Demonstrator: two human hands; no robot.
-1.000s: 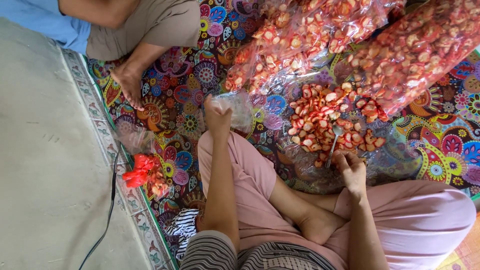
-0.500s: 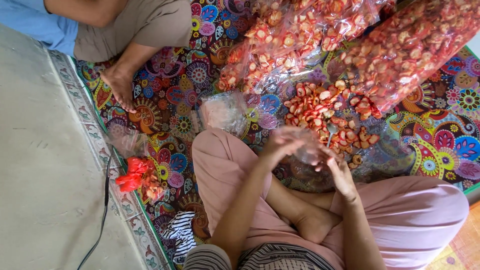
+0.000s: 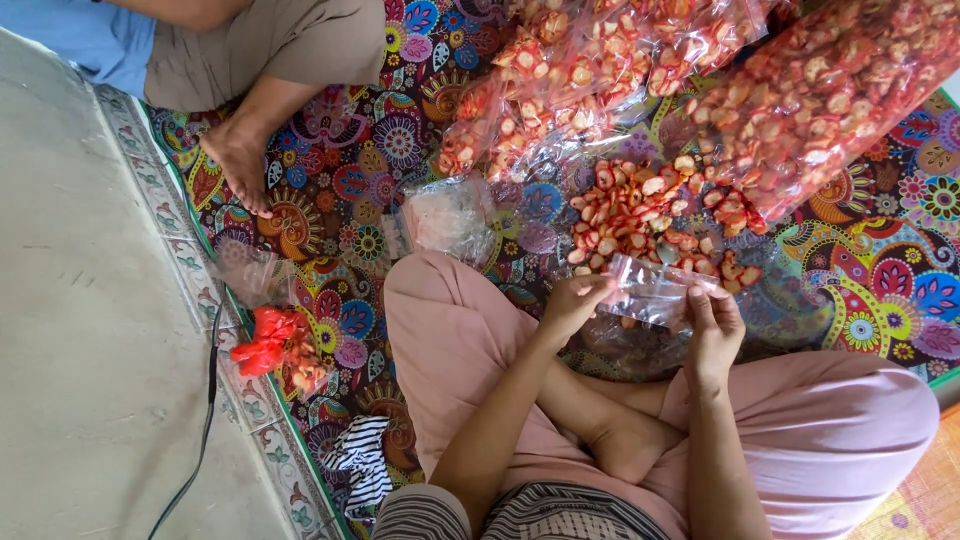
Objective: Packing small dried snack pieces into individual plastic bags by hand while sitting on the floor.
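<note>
I sit cross-legged in pink trousers on a patterned mat. My left hand (image 3: 572, 302) and my right hand (image 3: 712, 325) both pinch the mouth of a small clear plastic bag (image 3: 652, 288), stretched flat between them just above my shins. Right beyond the bag lies a loose pile of red and cream snack chips (image 3: 648, 215) on clear plastic. A stack of empty small clear bags (image 3: 447, 217) rests left of the pile, near my left knee.
Big clear sacks of the same chips (image 3: 830, 95) fill the far right and top middle. Another person's bare foot (image 3: 238, 160) rests on the mat at upper left. Red packets (image 3: 270, 338) lie by the mat's left edge; a black cable (image 3: 205, 420) runs over the grey floor.
My left hand left the stack of empty bags by my knee and came right with a bag. Both hands now hold that bag in front of me.
</note>
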